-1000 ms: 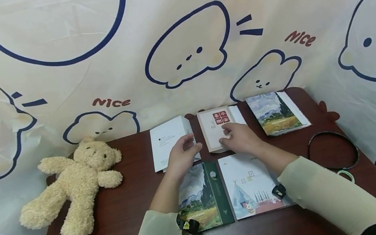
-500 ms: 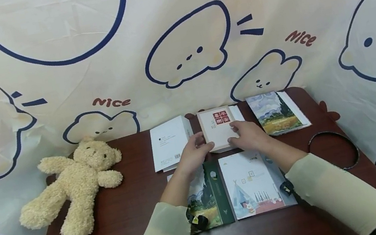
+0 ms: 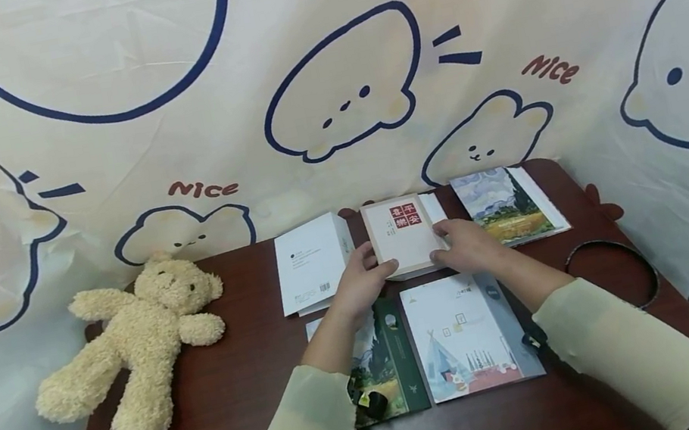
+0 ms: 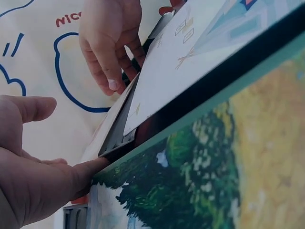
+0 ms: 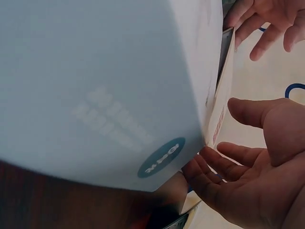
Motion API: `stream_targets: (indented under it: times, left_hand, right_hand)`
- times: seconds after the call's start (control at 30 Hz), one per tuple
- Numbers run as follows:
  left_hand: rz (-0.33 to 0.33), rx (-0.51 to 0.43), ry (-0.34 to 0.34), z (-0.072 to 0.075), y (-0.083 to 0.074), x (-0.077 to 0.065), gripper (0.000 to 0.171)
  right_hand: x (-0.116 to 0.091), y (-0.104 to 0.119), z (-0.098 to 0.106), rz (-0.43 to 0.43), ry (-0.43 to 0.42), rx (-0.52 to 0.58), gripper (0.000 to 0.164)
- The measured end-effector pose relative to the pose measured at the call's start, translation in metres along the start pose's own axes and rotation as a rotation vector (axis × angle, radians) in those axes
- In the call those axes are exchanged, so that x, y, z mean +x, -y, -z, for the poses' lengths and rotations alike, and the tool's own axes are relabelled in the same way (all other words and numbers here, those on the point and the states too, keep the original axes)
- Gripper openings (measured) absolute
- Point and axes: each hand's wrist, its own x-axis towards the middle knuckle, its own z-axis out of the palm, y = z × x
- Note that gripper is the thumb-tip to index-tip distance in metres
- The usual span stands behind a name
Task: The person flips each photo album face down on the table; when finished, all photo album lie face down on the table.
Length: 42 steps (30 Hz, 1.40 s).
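A beige book (image 3: 406,239) with a red square of characters lies at the back middle of the table. My left hand (image 3: 364,278) is at its left side, fingertips at the edge, thumb near the lower left corner. At the opposite side is my right hand (image 3: 466,246), thumb pointing inward near the right edge. The left wrist view shows the left hand (image 4: 43,167) with its thumb raised clear of the cover. In the right wrist view, the right hand's (image 5: 257,167) fingers reach behind a pale blue book flap (image 5: 95,86), which partly hides their contact.
A white book (image 3: 312,267) lies left, a painted album (image 3: 501,206) right. In front are a green-spined album (image 3: 403,358) and a white book with a tent picture (image 3: 461,348). A teddy bear (image 3: 154,333) lies at left, a dark loop (image 3: 653,279) at right.
Both hands have moved a little to the right and settled at the two sides of the beige book. The left hand has come from over the white book. The book has barely moved.
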Motion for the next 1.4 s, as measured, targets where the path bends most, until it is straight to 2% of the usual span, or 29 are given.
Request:
stream_targets:
  times: [0.2, 0.43, 0.63, 0.97, 1.27, 1.4]
  left_hand:
    - [0.038, -0.041, 0.027, -0.001, 0.001, 0.003, 0.079]
    - [0.025, -0.031, 0.029, -0.004, 0.001, 0.006, 0.081]
    - [0.039, -0.033, 0.025, -0.004, 0.000, 0.006, 0.082]
    - [0.021, -0.085, 0.033, 0.000, -0.003, 0.002, 0.080]
    - [0.001, -0.049, -0.019, 0.006, -0.006, -0.003, 0.079]
    - [-0.015, -0.061, -0.030, 0.009, -0.007, -0.006, 0.079]
  right_hand:
    - [0.003, -0.005, -0.002, 0.010, 0.006, -0.061, 0.065]
    - [0.005, -0.008, -0.005, 0.039, -0.007, -0.114, 0.061]
    - [0.004, -0.007, -0.005, 0.036, -0.005, -0.118, 0.055]
    - [0.005, -0.004, -0.005, 0.026, 0.017, -0.123, 0.052]
    - [0.007, 0.001, -0.007, 0.045, 0.032, -0.120, 0.053]
    - [0.008, 0.004, -0.007, 0.061, 0.041, -0.106, 0.052]
